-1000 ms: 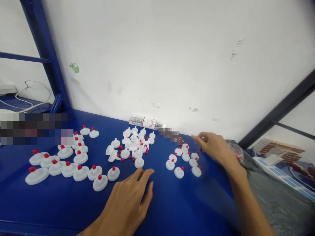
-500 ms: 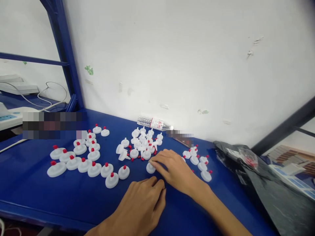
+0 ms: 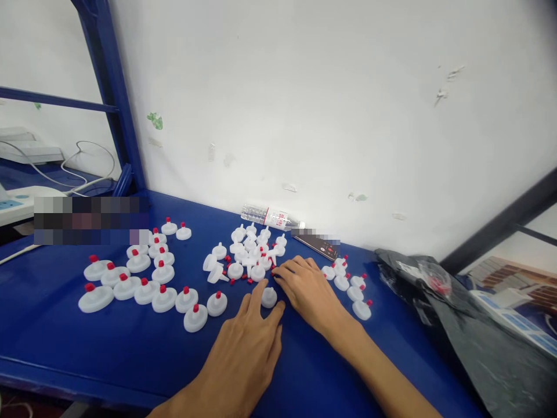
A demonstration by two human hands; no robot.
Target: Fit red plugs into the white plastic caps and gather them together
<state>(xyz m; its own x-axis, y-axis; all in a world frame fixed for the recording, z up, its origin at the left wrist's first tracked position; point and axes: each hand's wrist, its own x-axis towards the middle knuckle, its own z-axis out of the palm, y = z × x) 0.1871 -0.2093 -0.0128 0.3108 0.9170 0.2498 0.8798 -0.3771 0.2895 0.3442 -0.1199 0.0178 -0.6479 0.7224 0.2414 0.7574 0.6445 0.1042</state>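
Many white plastic discs lie on the blue table [image 3: 108,348]. A row with red caps [image 3: 143,287] runs along the left. A pile of uncapped discs [image 3: 250,249] with loose red caps [image 3: 237,281] sits in the middle, and a small capped group [image 3: 352,287] lies to the right. One uncapped white disc [image 3: 268,297] lies between my hands. My left hand [image 3: 250,342] rests flat, its fingertips touching that disc. My right hand [image 3: 307,287] lies palm down with its fingers curled at the loose red caps beside the pile. What its fingertips hold is hidden.
A clear water bottle [image 3: 272,217] lies against the white wall, with a dark phone-like object [image 3: 319,247] beside it. A crumpled black plastic bag [image 3: 435,290] covers the table's right end. Blue shelf posts [image 3: 115,98] and white cables [image 3: 82,168] stand at the left.
My right hand swept from the right capped group to the middle, set a white disc by my left hand, then drew back slightly to the loose red caps. My left fingers stretched toward the disc.
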